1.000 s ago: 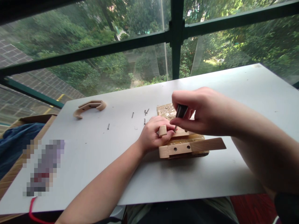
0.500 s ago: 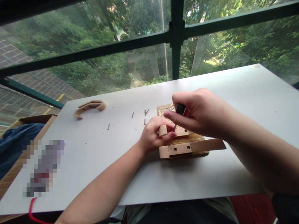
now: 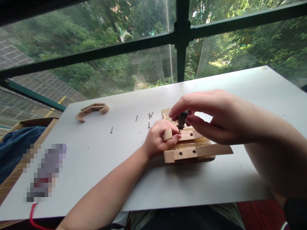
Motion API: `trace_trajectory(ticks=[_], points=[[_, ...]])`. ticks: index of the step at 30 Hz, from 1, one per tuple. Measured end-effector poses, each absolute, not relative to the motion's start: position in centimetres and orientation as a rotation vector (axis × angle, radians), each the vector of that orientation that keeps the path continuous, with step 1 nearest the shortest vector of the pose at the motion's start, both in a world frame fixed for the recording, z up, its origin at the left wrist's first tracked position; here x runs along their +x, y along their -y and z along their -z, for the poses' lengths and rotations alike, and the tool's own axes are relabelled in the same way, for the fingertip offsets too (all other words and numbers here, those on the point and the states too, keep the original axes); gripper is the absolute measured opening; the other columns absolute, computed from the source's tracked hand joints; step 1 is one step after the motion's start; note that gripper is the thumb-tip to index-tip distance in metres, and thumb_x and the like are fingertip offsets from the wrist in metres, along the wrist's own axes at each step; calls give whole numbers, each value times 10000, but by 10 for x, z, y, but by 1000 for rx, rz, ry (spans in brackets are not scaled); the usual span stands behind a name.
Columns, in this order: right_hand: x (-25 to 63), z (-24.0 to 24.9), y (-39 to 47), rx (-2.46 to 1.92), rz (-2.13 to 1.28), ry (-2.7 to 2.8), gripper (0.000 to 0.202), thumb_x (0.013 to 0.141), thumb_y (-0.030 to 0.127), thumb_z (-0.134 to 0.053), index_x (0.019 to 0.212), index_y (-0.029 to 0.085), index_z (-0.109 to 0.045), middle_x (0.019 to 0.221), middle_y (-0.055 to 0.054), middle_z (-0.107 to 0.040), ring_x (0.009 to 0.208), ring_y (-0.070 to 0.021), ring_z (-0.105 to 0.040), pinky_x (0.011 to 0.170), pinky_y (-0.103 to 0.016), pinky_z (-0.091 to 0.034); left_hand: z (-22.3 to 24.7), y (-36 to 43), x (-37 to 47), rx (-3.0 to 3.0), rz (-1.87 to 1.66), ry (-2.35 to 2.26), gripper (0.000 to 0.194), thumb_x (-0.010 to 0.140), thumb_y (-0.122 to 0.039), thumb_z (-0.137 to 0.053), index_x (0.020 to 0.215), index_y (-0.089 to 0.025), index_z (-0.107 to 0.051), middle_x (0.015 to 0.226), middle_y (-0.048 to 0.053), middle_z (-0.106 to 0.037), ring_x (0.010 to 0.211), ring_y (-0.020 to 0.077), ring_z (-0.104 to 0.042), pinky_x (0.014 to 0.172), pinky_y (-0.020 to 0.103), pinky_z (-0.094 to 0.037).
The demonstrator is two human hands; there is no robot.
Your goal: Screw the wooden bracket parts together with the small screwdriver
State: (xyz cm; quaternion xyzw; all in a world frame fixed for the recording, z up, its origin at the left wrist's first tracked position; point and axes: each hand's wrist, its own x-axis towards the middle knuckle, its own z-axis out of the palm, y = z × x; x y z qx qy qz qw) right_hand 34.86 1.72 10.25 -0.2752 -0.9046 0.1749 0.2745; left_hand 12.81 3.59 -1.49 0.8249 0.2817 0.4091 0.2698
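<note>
My right hand (image 3: 203, 111) grips a dark-handled screwdriver (image 3: 182, 118) between thumb and fingers, its shaft pointing down at a wooden piece (image 3: 187, 135) with a screw hole. My left hand (image 3: 159, 135) is wrapped round the left end of that piece, fingertips beside the screwdriver tip. Nearer to me, a second wooden piece (image 3: 199, 151) with two dark screw holes lies across a block wrapped in clear and yellowish plastic (image 3: 206, 141). The screw under the tip is hidden by my fingers.
On the white table (image 3: 107, 166), several loose screws (image 3: 149, 125) lie left of the block. A curved wooden part (image 3: 93, 110) rests at the back left. A blurred-out item (image 3: 46, 172) is at the left, beside a cardboard box (image 3: 51, 123). Windows stand behind.
My right hand has shifted its grip on the screwdriver, its fingers now extended more over the handle, and the wrist has moved right. My left hand stays in place.
</note>
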Motion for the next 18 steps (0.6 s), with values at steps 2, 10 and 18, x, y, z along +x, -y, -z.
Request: trace_trajectory(ticks=[2, 10, 18], points=[[349, -101, -19, -757, -440, 2422, 272, 886, 120, -498, 1111, 216, -617, 972, -31, -685, 810, -147, -611, 716, -280, -445, 15, -36, 128, 2221, -1115, -751, 127, 862, -300, -692, 782, -202, -686, 784, 42, -742, 756, 174, -682, 773, 337, -535], [340, -95, -20, -948, -349, 2351, 148, 909, 369, -615, 887, 228, -577, 725, 14, -603, 626, -124, -504, 604, -270, -370, 19, -39, 127, 2251, -1104, -737, 146, 858, -320, -673, 777, -200, -694, 769, 51, -745, 717, 183, -687, 723, 347, -547], [327, -85, -20, -1032, -308, 2311, 234, 937, 423, -568, 831, 215, -552, 665, 11, -554, 620, -136, -499, 587, -269, -327, 24, -40, 125, 2262, -1141, -737, 134, 851, -320, -701, 802, -204, -656, 822, 30, -738, 781, 184, -680, 766, 342, -528]])
